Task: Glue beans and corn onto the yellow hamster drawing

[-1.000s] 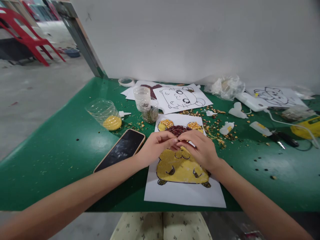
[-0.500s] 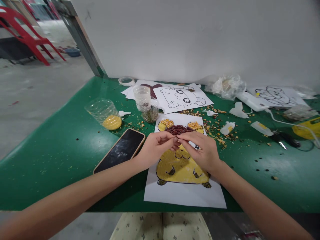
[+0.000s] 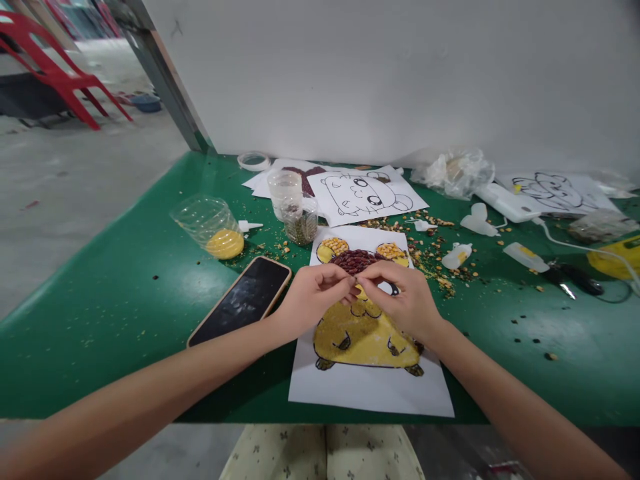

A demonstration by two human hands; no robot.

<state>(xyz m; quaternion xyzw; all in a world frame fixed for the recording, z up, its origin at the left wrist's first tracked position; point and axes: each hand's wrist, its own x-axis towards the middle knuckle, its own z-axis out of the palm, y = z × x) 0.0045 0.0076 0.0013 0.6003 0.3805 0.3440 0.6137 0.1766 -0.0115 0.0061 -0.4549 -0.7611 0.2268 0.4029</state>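
Note:
Above the picture sheet (image 3: pixel 320 390), my left hand (image 3: pixel 320 293) and my right hand (image 3: pixel 403 297) meet with thumbs and forefingers pinched together. Whatever sits between the fingertips is too small to make out. Beneath them lies a hamster picture (image 3: pixel 360 340), its body covered in yellow grains, its ears in corn kernels and the top of its head in dark red beans (image 3: pixel 357 260). The hands hide part of its face; one black-and-white eye shows beside my right thumb. Left of the sheet, a phone (image 3: pixel 240 300) lies face up near my left wrist.
A tilted clear jar (image 3: pixel 203 220) holds yellow grains; a clear cup (image 3: pixel 301 223) holds dark green ones. Behind are a hamster drawing (image 3: pixel 367 193) and a plastic bag (image 3: pixel 455 172). Scattered seeds, a small glue bottle (image 3: pixel 456 256), a white glue gun (image 3: pixel 510 203) and its cable lie right.
Both hands stay pinched together over the picture. The fingers of my right hand have shifted slightly, showing more of the hamster's eye. The view has moved a little.

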